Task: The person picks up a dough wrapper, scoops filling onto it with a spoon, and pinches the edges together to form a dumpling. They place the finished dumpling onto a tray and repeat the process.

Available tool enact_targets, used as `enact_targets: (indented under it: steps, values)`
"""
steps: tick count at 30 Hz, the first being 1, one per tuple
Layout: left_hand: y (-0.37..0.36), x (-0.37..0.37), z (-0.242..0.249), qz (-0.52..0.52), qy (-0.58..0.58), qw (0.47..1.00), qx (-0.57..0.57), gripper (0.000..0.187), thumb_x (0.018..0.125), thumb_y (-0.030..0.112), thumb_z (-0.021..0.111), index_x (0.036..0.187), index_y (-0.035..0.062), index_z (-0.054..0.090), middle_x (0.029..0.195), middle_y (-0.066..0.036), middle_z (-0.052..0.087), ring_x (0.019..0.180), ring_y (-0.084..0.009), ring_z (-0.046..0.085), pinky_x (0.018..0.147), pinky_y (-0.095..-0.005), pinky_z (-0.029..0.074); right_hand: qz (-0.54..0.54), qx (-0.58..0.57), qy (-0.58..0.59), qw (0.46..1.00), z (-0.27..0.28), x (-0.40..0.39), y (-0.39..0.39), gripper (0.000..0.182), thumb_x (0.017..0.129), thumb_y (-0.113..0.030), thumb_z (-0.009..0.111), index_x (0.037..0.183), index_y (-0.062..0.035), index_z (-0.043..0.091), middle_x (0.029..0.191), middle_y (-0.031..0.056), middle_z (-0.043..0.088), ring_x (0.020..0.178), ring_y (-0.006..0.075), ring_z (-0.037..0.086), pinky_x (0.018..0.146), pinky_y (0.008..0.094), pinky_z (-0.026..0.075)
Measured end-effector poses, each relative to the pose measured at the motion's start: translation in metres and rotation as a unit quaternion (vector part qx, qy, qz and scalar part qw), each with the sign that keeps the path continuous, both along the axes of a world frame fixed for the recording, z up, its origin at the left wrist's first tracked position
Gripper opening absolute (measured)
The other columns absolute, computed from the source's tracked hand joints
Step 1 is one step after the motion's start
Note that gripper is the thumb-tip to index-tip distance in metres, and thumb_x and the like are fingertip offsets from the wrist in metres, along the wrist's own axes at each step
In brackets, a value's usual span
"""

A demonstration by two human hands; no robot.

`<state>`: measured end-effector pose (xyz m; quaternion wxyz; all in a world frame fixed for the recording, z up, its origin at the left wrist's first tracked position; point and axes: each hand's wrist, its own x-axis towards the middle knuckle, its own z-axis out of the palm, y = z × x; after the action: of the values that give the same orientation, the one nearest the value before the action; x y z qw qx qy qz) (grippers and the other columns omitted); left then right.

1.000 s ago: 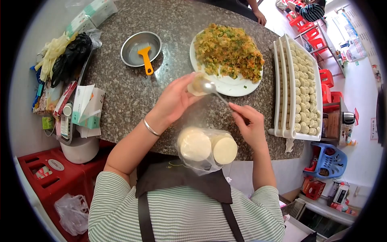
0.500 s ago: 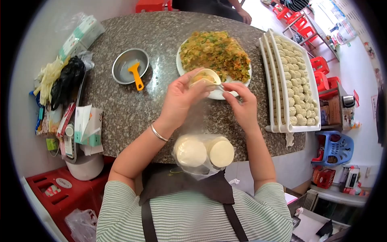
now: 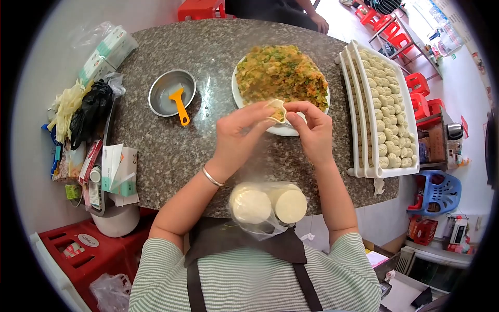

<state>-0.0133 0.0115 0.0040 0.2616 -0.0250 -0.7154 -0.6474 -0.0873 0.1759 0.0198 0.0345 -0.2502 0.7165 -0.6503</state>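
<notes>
A thin, pale dumpling wrapper [image 3: 281, 118], cupped round some filling, is held between my two hands just over the near rim of a plate. My left hand [image 3: 240, 130] is closed round its left side. On the opposite side, the thumb and fingers of my right hand [image 3: 314, 130] pinch the wrapper's edge. Behind them, a big mound of chopped vegetable filling [image 3: 280, 73] covers most of the white plate [image 3: 283, 131]. Between my forearms, two stacks of round wrappers [image 3: 251, 206] sit in a clear plastic bag at the near table edge.
White trays [image 3: 364, 112] of shaped dumplings [image 3: 387, 114] are stacked at the right. A metal bowl [image 3: 156, 101] holds a yellow-handled scraper [image 3: 180, 106]. Tissue boxes [image 3: 115, 44] and bags line the left side. Beyond the far table edge, another person's hand [image 3: 319, 24] shows.
My hands have come closer together, and the wrapper's rim is drawn in more tightly round the filling. The whole view has shifted slightly.
</notes>
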Motion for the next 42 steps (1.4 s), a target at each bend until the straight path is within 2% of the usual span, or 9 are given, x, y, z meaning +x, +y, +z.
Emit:
enact_targets:
  steps: [5,11,17,20,23,25,29,37,42]
  values:
    - [-0.001,0.000,-0.002,-0.003,0.000,1.000,-0.023,0.020,0.084,0.008,0.070,0.104,0.0051,0.073,0.111,-0.015,0.070,0.098,-0.0217,0.069,0.084,-0.0304,0.054,0.001,0.024,0.039,0.999,-0.007,0.001,-0.002,0.014,0.085,-0.008,0.068,0.095,0.0012,0.068,0.090,0.0080,0.069,0.087,0.0154,0.063,0.079,0.0277,0.048]
    - [0.005,0.002,0.000,-0.036,0.003,0.999,0.027,0.020,0.085,0.006,0.069,0.104,0.0037,0.073,0.110,-0.014,0.070,0.099,-0.0191,0.068,0.085,-0.0288,0.054,-0.030,-0.033,-0.059,0.997,-0.016,0.004,-0.004,0.013,0.084,-0.008,0.069,0.091,0.0019,0.067,0.089,0.0077,0.067,0.086,0.0148,0.062,0.079,0.0276,0.048]
    - [0.010,0.001,-0.006,-0.006,-0.012,0.998,0.067,0.018,0.086,0.005,0.068,0.103,0.0016,0.073,0.109,-0.014,0.070,0.098,-0.0181,0.068,0.085,-0.0278,0.054,-0.032,-0.023,0.027,0.999,-0.016,0.009,-0.004,0.010,0.090,-0.006,0.067,0.095,0.0025,0.065,0.093,0.0045,0.064,0.087,0.0108,0.058,0.078,0.0237,0.045]
    - [0.008,0.001,-0.006,-0.002,-0.013,0.997,0.077,0.017,0.086,0.004,0.068,0.103,0.0010,0.073,0.108,-0.014,0.070,0.098,-0.0182,0.067,0.085,-0.0281,0.053,-0.022,0.031,0.138,0.990,-0.011,0.010,-0.004,0.010,0.090,-0.005,0.067,0.094,0.0032,0.066,0.093,0.0047,0.064,0.087,0.0114,0.058,0.079,0.0243,0.045]
    - [0.008,0.002,-0.005,-0.012,-0.017,0.998,0.062,0.017,0.086,0.004,0.068,0.102,0.0005,0.073,0.107,-0.014,0.070,0.098,-0.0181,0.067,0.085,-0.0281,0.053,-0.035,0.027,0.101,0.994,-0.012,0.010,-0.003,0.010,0.089,-0.007,0.067,0.092,0.0027,0.066,0.095,0.0053,0.064,0.088,0.0113,0.058,0.079,0.0244,0.045]
    - [0.007,0.002,-0.004,-0.017,-0.015,0.998,0.057,0.017,0.086,0.004,0.068,0.101,0.0002,0.073,0.107,-0.014,0.070,0.098,-0.0179,0.067,0.085,-0.0281,0.053,-0.030,0.013,-0.006,0.999,-0.015,0.006,0.000,0.011,0.084,-0.009,0.068,0.091,0.0002,0.067,0.089,0.0096,0.067,0.088,0.0189,0.063,0.082,0.0296,0.047]
    - [0.005,0.003,-0.003,-0.051,-0.012,0.997,0.049,0.017,0.085,0.004,0.070,0.101,-0.0001,0.073,0.107,-0.014,0.070,0.096,-0.0175,0.068,0.084,-0.0278,0.053,-0.008,0.018,-0.032,0.999,-0.006,0.004,0.002,0.011,0.085,-0.009,0.067,0.090,0.0006,0.066,0.088,0.0097,0.066,0.087,0.0195,0.062,0.081,0.0305,0.047]
    - [0.006,0.006,0.003,-0.013,-0.125,0.991,0.047,0.023,0.085,0.008,0.072,0.107,0.0007,0.069,0.105,-0.012,0.071,0.091,-0.0155,0.069,0.082,-0.0279,0.054,-0.038,0.091,0.178,0.979,-0.006,0.009,-0.001,0.008,0.084,-0.007,0.067,0.089,-0.0006,0.066,0.086,0.0122,0.066,0.085,0.0249,0.063,0.079,0.0332,0.048]
    - [0.006,0.000,-0.007,-0.079,-0.072,0.981,0.162,0.022,0.085,0.003,0.070,0.106,-0.0013,0.068,0.106,-0.012,0.070,0.095,-0.0158,0.067,0.084,-0.0281,0.055,-0.034,0.051,0.058,0.996,-0.010,0.003,0.007,0.009,0.084,-0.007,0.067,0.090,0.0000,0.066,0.088,0.0109,0.066,0.086,0.0219,0.063,0.080,0.0319,0.047]
